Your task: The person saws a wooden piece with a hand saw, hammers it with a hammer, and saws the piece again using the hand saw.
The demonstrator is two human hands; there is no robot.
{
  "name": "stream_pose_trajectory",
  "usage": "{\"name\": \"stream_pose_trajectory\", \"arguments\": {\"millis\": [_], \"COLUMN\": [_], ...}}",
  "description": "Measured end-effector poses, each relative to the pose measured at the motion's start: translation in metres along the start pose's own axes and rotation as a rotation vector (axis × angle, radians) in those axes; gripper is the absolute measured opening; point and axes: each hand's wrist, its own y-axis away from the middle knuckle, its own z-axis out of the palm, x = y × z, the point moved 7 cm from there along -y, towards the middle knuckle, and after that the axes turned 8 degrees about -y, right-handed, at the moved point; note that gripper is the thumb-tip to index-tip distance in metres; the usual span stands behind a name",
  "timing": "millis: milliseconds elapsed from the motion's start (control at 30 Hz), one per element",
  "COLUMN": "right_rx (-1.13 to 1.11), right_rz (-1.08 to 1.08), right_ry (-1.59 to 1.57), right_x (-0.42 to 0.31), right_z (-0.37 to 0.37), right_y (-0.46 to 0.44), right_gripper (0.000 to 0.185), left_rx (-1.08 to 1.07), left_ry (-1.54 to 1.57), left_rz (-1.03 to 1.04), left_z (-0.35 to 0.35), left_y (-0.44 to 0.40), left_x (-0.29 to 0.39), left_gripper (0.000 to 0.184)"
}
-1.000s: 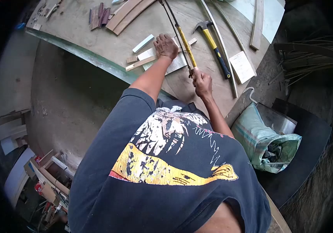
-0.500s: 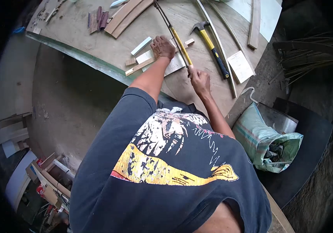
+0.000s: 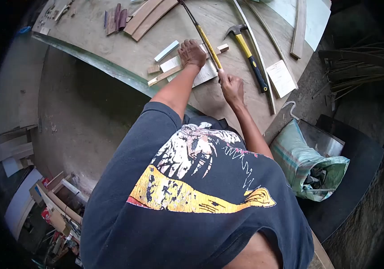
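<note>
My left hand is closed over a narrow wooden strip, pressing it down on a pale flat board at the table's near edge. In my right hand is the handle of a hacksaw with a yellow frame. The saw lies across the strip just right of my left hand, its far end pointing away from me. Where blade and wood meet is too small to make out. A short pale block and a small wooden piece lie left of my left hand.
Right of the saw lies a claw hammer, beside a long thin strip and a white rectangular piece. Curved wooden pieces are at the back. An open woven sack stands on the floor to the right.
My right hand has pushed the hacksaw slightly away from me. My left hand stays on the strip. The whole view has shifted a little.
</note>
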Motion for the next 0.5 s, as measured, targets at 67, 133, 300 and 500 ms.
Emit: {"name": "stream_pose_trajectory", "arguments": {"millis": [67,133,300,500], "right_rx": [0.006,0.012,0.020,-0.014], "right_rz": [0.052,0.109,-0.036,-0.004], "right_ry": [-0.024,-0.086,0.081,0.047], "right_x": [0.012,0.014,-0.023,-0.009], "right_z": [-0.006,-0.006,0.019,0.005], "right_y": [0.012,0.016,-0.040,-0.013], "right_gripper": [0.055,0.055,0.056,0.056], "left_rx": [0.006,0.016,-0.009,-0.032], "left_ry": [-0.008,-0.016,-0.022,-0.002], "left_rz": [0.021,0.038,0.056,-0.009], "left_z": [0.003,0.005,-0.006,0.004], "left_y": [0.000,0.000,0.005,-0.002], "left_x": [0.002,0.003,0.004,0.000], "left_gripper": [0.026,0.027,0.029,0.028]}}
